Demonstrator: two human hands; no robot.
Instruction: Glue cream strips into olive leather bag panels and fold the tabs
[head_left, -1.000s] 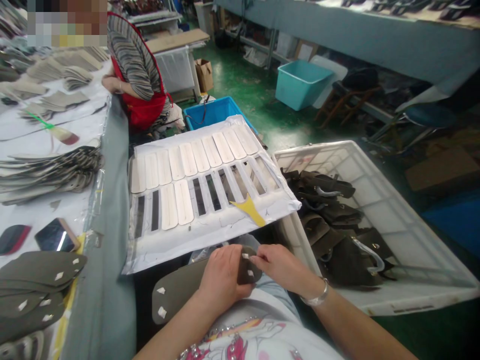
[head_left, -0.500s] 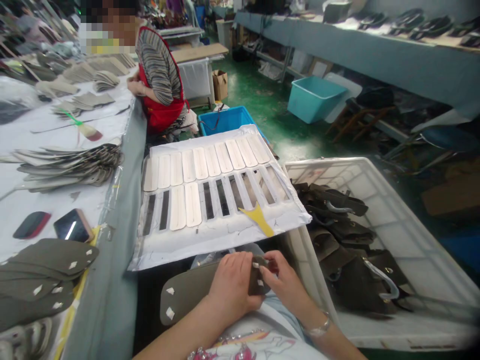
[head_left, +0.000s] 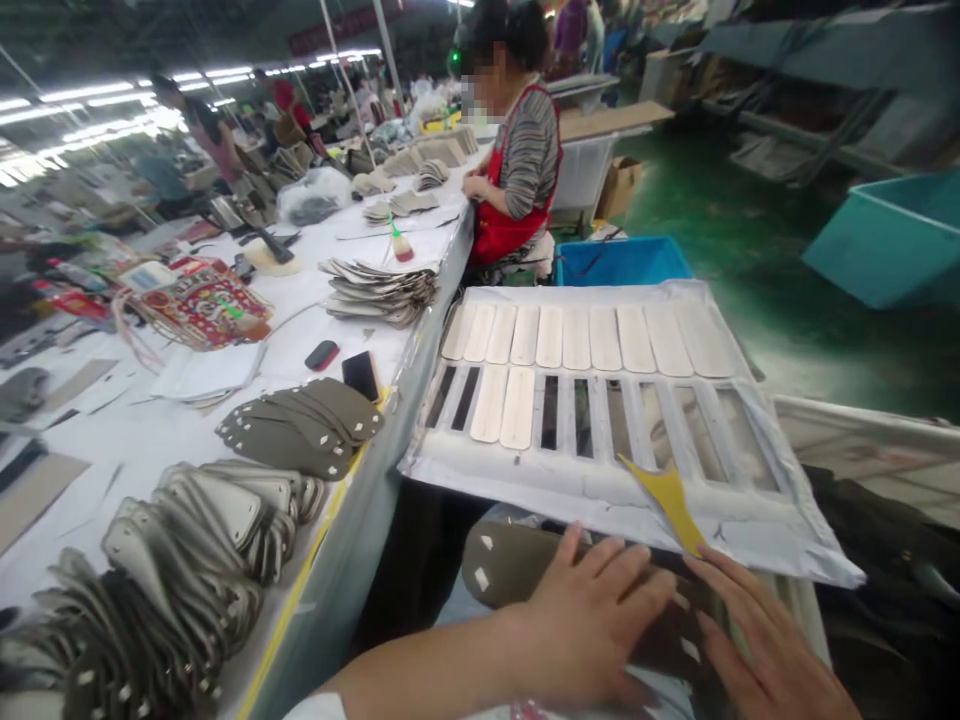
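Floor [head_left: 690,225] blurry — L grip [head_left: 600,605] splayed o/ grey panel [head_left: 521,560], hiding mid — R grip [head_left: 765,635] unclear.

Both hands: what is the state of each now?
Left hand: open, spread over the grey piece.
Right hand: open, close to the yellow piece; touch unclear.

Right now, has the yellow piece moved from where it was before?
No: the yellow piece still lies on the white board, by its front edge, with no shift I can see.
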